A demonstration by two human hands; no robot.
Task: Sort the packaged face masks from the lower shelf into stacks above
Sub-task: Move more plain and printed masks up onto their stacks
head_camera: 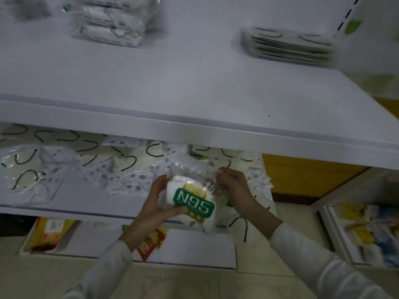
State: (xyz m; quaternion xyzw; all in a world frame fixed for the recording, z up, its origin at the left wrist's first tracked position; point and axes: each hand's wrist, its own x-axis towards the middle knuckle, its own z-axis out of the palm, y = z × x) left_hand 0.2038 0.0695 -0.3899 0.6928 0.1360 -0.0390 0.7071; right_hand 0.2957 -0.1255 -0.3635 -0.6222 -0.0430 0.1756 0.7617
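A white packaged mask with a green "N95" label (192,203) is held just above the front edge of the lower shelf (71,195), its printed face turned upward. It is gripped by the left hand (155,199): the thumb is laid along the near edge of the pack and the fingers are curled round its far left side, so the hand is spread about as wide as the pack. The clear wrapper at the pack's right side is pinched by the right hand (235,186), whose fingers are bent and drawn together on the plastic. White sleeves are worn on both arms.

Behind the hands, the lower shelf is covered by a loose pile of wrapped masks (64,156) with black ear loops. On the upper shelf (172,83), a tall stack of packaged masks (108,20) is seen at the back left and a flatter stack (287,46) at the back right, well apart. Yellow and red packets (49,231) are seen on the bottom shelf below.
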